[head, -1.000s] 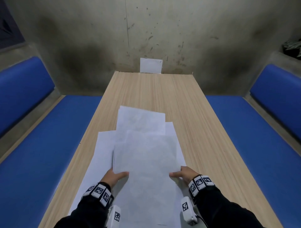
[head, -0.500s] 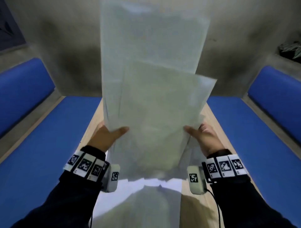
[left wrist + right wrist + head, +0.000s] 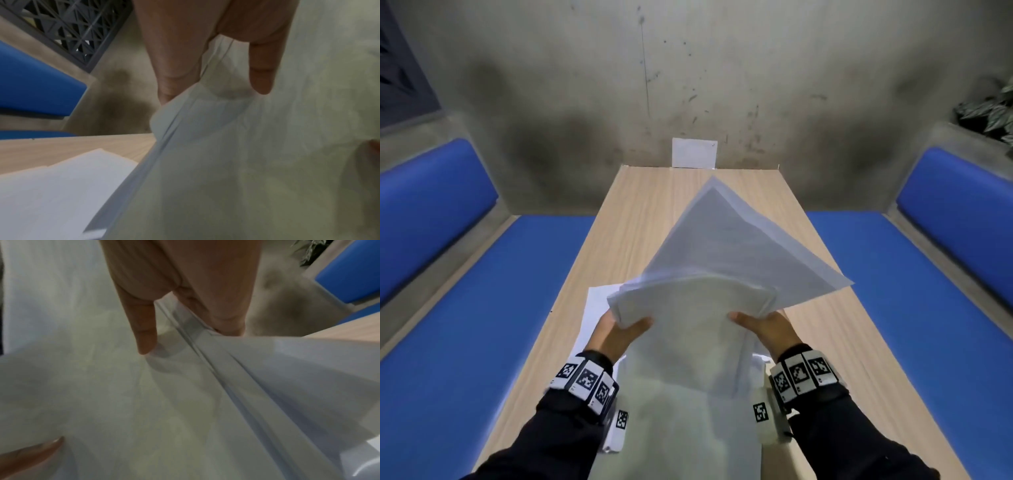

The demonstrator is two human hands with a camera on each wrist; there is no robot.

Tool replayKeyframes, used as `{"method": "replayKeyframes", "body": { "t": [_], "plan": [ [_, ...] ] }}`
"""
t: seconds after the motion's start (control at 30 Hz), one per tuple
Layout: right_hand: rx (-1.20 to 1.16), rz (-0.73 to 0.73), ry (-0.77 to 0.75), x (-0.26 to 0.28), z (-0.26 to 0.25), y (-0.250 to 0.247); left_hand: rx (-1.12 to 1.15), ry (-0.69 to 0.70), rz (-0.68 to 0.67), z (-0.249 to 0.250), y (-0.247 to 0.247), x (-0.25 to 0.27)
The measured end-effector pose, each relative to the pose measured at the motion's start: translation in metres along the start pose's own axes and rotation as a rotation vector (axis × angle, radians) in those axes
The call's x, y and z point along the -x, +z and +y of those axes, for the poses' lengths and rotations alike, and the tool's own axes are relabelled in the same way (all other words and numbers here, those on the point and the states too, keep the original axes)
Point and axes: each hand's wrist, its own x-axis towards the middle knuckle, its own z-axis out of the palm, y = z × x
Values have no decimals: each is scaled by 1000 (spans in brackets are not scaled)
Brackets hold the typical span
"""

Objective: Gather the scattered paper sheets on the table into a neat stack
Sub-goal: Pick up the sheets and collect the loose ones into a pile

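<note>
I hold a bundle of white paper sheets [image 3: 698, 329] above the wooden table [image 3: 640, 212]. My left hand [image 3: 619, 330] grips its left edge, thumb on top and fingers behind. My right hand [image 3: 767, 325] grips the right edge the same way. The bundle's upper part bends over and flops away from me, its far corner pointing toward the wall. In the left wrist view my thumb [image 3: 261, 71] presses on the sheets [image 3: 236, 154]. In the right wrist view my thumb [image 3: 144, 331] lies on the paper [image 3: 144, 402]. Another sheet [image 3: 594, 315] lies flat on the table under my left hand.
Blue padded benches [image 3: 482, 308] [image 3: 914, 308] run along both sides of the table. A white card [image 3: 694, 152] leans against the stained concrete wall at the table's far end. A plant [image 3: 993, 109] sits at the upper right.
I lifted the sheets off the table and raised them upright in front of my face. Now my hands are lower and the top of the bundle has folded forward, away from me.
</note>
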Motion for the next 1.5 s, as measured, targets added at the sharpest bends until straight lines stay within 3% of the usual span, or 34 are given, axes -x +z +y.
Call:
{"method": "replayKeyframes", "body": {
  "t": [0.1, 0.23, 0.33, 0.43, 0.57, 0.7, 0.9, 1.0, 1.07, 1.27, 1.37, 1.5],
  "plan": [
    [26, 59, -15, 0, -11, 2, 2, 15, 51, 5, -1, -2],
    [-31, 145, -175, -1, -36, -9, 35, 130, 28, 39, -13, 0],
    [3, 56, -257, 3, -42, -19, 85, 181, 6, 45, -24, 5],
    [-58, -76, -296, 4, -36, -20, 100, 121, -26, 28, -32, 9],
    [-146, -137, -267, -4, -24, -8, 102, 25, -115, 11, -32, 5],
    [-128, -161, -211, -12, -17, -2, 69, -9, -74, 0, -29, -1],
    [-135, -65, -282, -10, -29, 0, 137, 76, 65, 20, -20, 0],
    [-191, -24, -313, -5, -36, -13, 257, 190, -16, 32, -37, 4],
    [-236, -25, -297, -2, -32, -20, 299, 146, -22, 23, -46, 6],
    [-214, -209, -151, -12, 19, -3, -157, -101, -53, -18, -13, 19],
    [-163, -159, -149, -14, 31, 2, -112, -89, -13, -26, 2, 20],
    [-128, -73, -197, -5, 16, -4, -58, -19, 135, -11, 2, 21]
  ]
}}
